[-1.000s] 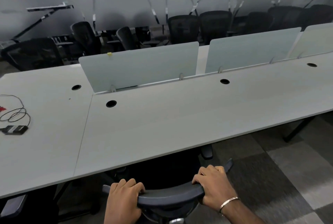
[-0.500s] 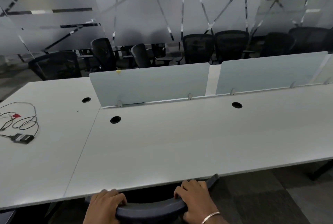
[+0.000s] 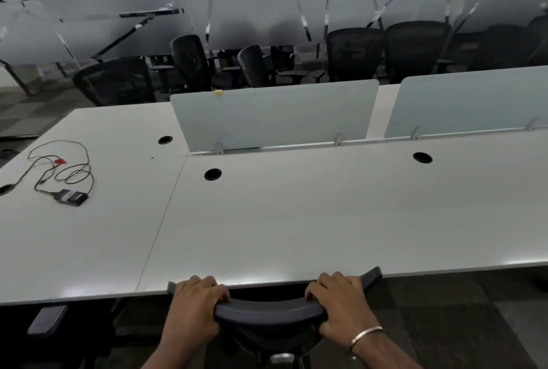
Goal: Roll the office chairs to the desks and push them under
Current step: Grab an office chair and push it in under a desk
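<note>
A black office chair (image 3: 268,313) stands right in front of me, its seat hidden under the white desk (image 3: 296,220). Only the curved top rail of its backrest shows, just at the desk's near edge. My left hand (image 3: 194,306) grips the rail's left end, fingers curled over the top. My right hand (image 3: 341,305), with a metal bangle on the wrist, grips the right end the same way. One armrest tip (image 3: 372,275) pokes out at the desk edge on the right.
A black adapter with coiled cables (image 3: 69,196) lies on the desk at the left. Frosted divider panels (image 3: 272,116) stand along the desk's middle. Several black office chairs (image 3: 382,51) stand by the glass wall behind. Another chair's armrest (image 3: 47,319) shows under the desk, lower left.
The chair has rolled forward under the desk; the backrest rail, clear of the edge a second ago, now meets it. Both hands kept their grip and the view came closer.
</note>
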`<state>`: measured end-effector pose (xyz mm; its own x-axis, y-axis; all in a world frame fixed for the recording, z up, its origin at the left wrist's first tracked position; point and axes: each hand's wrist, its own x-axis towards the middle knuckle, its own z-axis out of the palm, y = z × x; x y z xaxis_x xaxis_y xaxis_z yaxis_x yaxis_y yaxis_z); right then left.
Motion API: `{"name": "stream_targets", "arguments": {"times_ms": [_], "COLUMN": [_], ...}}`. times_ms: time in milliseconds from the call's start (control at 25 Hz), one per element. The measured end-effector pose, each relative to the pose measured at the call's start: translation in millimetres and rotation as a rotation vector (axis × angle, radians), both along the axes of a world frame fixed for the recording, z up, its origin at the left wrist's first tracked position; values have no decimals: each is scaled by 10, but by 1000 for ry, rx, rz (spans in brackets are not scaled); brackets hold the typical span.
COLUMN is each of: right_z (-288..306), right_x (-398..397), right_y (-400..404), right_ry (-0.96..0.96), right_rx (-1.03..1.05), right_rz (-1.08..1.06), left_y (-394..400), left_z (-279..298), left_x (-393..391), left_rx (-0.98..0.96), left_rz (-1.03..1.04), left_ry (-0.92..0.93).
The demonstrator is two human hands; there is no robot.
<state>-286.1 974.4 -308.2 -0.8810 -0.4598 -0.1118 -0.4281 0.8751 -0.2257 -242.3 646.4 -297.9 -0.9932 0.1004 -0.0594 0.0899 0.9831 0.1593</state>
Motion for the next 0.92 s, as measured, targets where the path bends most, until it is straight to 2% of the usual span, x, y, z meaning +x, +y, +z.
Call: {"name": "stream_targets", "arguments": {"times_ms": [360, 920], "right_z": [107, 125], "right_x": [27, 612], "right_y": [-117, 80], "right_ry": [-44, -70], "right_rx": [83, 141], "right_rz": [-67, -94], "left_y": [-25, 151], "left_z": [-24, 4], "left_x": [23, 479], "left_rx": [-29, -83], "left_rz": [51, 11], "left_ry": [6, -64]}}
